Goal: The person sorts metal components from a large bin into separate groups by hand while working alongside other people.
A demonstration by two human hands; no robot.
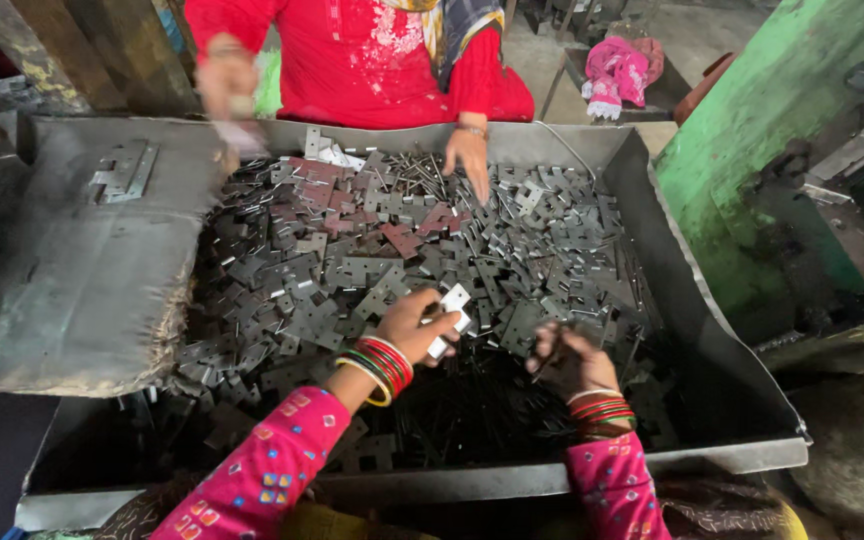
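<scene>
My left hand (414, 328) holds a small shiny metal hinge leaf (450, 318) above a heap of grey hinge leaves (372, 250) in a large metal tray (722, 330). My right hand (567, 362), fingers curled, pinches a thin dark pin over a pile of thin dark metal pins (472, 410) near the tray's front. Both my wrists wear red and green bangles and pink patterned sleeves. Across the tray a person in red reaches one hand (470, 150) into the heap; their other hand (227, 85) is blurred above the tray's far left.
A grey padded slab (62, 270) lies at the left with a few assembled hinges (124, 172) on it. A green machine (782, 160) stands to the right. Pink cloth (617, 72) lies on the floor behind.
</scene>
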